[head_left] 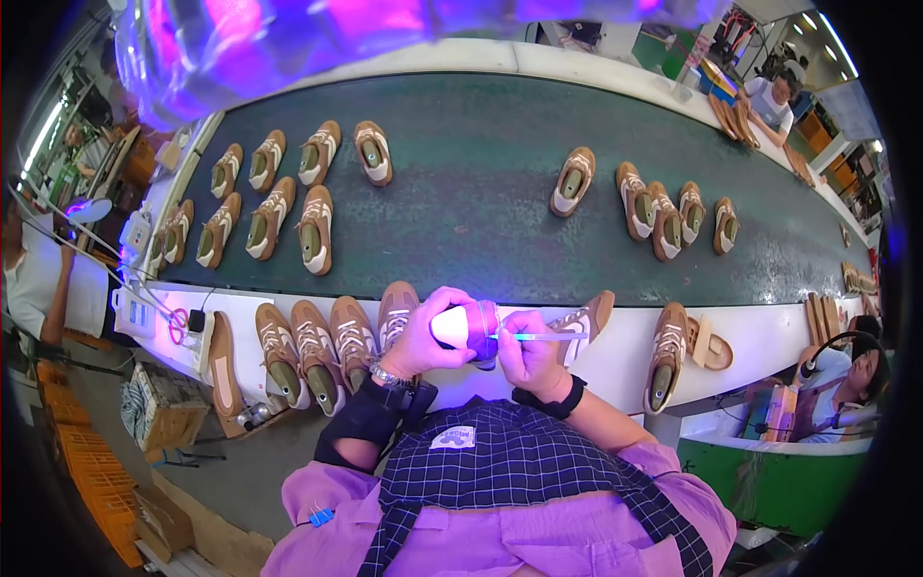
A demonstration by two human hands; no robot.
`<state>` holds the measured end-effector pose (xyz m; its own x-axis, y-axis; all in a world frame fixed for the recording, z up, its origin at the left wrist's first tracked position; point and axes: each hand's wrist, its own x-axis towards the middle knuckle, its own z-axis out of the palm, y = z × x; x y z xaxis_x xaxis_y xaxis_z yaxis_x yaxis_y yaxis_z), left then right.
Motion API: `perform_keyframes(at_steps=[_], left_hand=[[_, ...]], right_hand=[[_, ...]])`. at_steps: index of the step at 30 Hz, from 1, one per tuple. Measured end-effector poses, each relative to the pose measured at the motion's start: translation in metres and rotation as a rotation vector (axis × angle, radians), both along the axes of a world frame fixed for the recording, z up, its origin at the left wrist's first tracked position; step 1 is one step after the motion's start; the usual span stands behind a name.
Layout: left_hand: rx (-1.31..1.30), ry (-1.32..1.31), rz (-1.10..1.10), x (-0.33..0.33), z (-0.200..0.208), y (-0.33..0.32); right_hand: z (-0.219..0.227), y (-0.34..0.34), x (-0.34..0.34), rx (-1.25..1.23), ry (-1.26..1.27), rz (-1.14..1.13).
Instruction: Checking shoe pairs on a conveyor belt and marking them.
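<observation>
My left hand is closed around a shoe, its white heel part showing and the rest mostly covered by my fingers under violet light. My right hand pinches a slim, pale-blue pen-like tool, its tip at the shoe's side; whether it touches cannot be made out. Close to my left hand stands a brown lace-up shoe on the white ledge, with several similar ones left of it. Beyond my right hand another brown-and-white shoe lies on the ledge.
Ahead runs a dark green conveyor belt carrying several brown shoes. One shoe and tan sole pieces sit on the right ledge. Red-handled scissors lie far left. A glowing translucent tube hangs overhead. Other people work at both sides.
</observation>
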<state>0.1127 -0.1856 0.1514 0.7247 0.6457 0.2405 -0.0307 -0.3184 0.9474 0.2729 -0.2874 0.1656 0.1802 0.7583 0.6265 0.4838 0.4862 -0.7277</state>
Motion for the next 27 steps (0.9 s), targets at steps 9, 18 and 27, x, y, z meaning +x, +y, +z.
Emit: perform_keyframes(at_steps=[9, 18, 27], left_hand=[[-0.044, 0.016, -0.02, -0.001, 0.0, 0.001], [-0.19, 0.015, -0.014, -0.003, -0.007, 0.007], [-0.383, -0.078, -0.218, 0.001, -0.011, 0.024]], right_hand=[[-0.012, -0.002, 0.0, 0.016, -0.026, -0.013], [-0.024, -0.01, 0.004, -0.042, -0.078, 0.053], [0.01, -0.006, 0.014, -0.33, 0.583, 0.179]])
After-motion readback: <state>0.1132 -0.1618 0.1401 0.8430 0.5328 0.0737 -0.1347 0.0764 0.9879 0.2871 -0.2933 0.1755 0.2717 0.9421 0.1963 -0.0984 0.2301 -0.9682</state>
